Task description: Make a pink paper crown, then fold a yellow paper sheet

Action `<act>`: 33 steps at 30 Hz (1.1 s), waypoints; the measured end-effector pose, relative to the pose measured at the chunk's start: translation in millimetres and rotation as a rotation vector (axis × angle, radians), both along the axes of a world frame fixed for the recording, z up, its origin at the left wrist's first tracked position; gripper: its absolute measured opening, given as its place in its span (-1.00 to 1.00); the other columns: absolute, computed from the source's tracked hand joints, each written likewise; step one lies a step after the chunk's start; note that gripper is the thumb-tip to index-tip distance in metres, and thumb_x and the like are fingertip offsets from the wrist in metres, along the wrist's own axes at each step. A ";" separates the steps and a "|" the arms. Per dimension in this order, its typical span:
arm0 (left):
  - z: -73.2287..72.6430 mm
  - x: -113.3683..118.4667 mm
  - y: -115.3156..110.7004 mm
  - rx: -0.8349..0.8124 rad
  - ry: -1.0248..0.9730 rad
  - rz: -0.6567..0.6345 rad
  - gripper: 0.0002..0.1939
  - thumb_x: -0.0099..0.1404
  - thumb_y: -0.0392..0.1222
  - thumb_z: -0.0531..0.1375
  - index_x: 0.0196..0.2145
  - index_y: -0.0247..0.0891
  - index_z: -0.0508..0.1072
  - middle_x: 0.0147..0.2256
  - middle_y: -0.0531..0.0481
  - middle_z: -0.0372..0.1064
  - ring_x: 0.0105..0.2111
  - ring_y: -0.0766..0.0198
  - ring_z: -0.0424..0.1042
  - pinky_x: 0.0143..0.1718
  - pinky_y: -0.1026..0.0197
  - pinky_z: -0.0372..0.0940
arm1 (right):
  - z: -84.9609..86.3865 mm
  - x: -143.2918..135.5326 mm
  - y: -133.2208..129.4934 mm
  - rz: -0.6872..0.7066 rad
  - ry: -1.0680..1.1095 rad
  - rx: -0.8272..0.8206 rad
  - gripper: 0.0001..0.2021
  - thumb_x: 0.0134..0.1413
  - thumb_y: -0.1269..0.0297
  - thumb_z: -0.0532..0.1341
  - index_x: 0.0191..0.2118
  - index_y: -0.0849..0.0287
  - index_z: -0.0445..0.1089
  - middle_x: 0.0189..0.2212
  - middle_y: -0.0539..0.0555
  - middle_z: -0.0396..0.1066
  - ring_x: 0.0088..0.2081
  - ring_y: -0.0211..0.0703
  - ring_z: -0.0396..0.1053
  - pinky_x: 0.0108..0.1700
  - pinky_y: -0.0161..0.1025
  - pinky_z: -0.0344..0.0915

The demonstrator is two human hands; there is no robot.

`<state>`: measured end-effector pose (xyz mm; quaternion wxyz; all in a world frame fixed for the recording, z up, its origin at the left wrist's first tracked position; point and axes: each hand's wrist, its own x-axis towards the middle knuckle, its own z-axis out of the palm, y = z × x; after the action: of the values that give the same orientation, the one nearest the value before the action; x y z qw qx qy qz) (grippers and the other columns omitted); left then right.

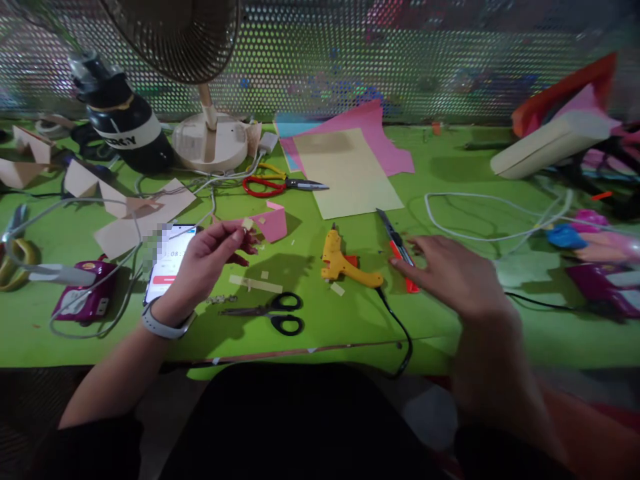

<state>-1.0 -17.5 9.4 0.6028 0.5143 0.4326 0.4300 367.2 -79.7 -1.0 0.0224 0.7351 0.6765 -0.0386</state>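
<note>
Between the thumb and fingertips of my left hand (213,257) is a small pale yellow paper piece (247,225), held in front of a folded pink paper (273,222). My right hand (450,273) is beside a red utility knife (404,267) with its dark blade pointing away; the thumb is at the knife's handle and the fingers are apart. A yellow glue gun (345,262) lies between my hands. Black-handled scissors (270,312) and a pale paper strip (256,284) lie nearer to me on the green table (320,327).
A cream sheet (350,173) lies on pink paper at the back, beside red-and-yellow scissors (285,183). A fan (210,143), black bottle (127,127), phone (173,263) and cables are at left. A paper roll (550,147) and white cable (465,195) are at right.
</note>
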 end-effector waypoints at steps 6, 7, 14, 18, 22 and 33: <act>-3.6 -3.3 2.0 0.018 0.012 0.013 -0.73 0.27 -0.03 0.30 -0.20 -0.27 0.50 -0.30 -0.02 0.52 -0.34 0.32 0.51 -0.42 0.34 0.39 | 9.1 -101.7 -11.5 0.666 0.364 -0.145 -0.71 0.30 0.18 0.11 0.01 0.22 0.40 -0.05 0.27 0.48 -0.03 0.08 0.45 -0.05 -0.01 0.39; -5.3 -3.6 1.8 0.021 0.021 0.007 -0.73 0.28 -0.03 0.30 -0.18 -0.27 0.50 -0.30 -0.02 0.53 -0.33 0.32 0.51 -0.41 0.34 0.39 | 7.4 -119.6 -14.0 0.764 0.334 -0.199 -0.70 0.29 0.21 0.13 0.02 0.26 0.40 -0.04 0.29 0.47 -0.08 0.07 0.47 -0.13 -0.03 0.41; -8.6 -8.5 3.4 0.007 0.061 0.022 -0.69 0.28 0.04 0.28 -0.21 -0.27 0.49 -0.25 -0.04 0.54 -0.29 0.28 0.52 -0.37 0.31 0.38 | 14.4 -174.1 -10.7 0.830 0.033 -0.397 -0.75 0.18 0.36 0.17 -0.05 0.33 0.40 -0.15 0.26 0.47 -0.24 0.07 0.51 -0.35 -0.16 0.32; -8.0 -8.9 3.8 0.006 0.077 0.017 -0.68 0.28 0.05 0.27 -0.19 -0.27 0.49 -0.26 -0.06 0.54 -0.28 0.26 0.53 -0.36 0.30 0.38 | 16.5 -169.9 -3.9 0.754 0.016 -0.448 -0.73 0.14 0.37 0.15 -0.06 0.34 0.41 -0.16 0.26 0.49 -0.25 0.08 0.52 -0.35 -0.16 0.28; -6.9 -9.2 2.9 0.010 0.070 0.011 -0.69 0.29 0.03 0.27 -0.17 -0.27 0.50 -0.26 -0.07 0.55 -0.27 0.25 0.53 -0.34 0.28 0.40 | 17.6 -151.1 4.0 0.671 0.185 -0.486 -0.81 0.08 0.36 0.18 -0.19 0.28 0.45 -0.26 0.22 0.52 -0.29 0.00 0.49 -0.33 -0.19 0.26; -5.6 -8.2 -3.2 -0.037 -0.086 -0.138 -0.80 0.32 -0.08 0.27 -0.24 -0.28 0.47 -0.19 -0.10 0.54 -0.09 0.15 0.54 -0.21 0.20 0.47 | -2.8 -115.9 24.7 -0.014 1.523 -0.568 -0.54 -0.16 -0.02 0.46 -0.33 0.14 0.25 -0.49 -0.03 0.42 -0.54 -0.30 0.36 -0.53 -0.33 0.36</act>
<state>-9.2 -20.7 3.8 0.6583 0.5128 0.3779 0.4011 251.3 -55.0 -3.8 -0.2584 0.4777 0.4659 -0.6986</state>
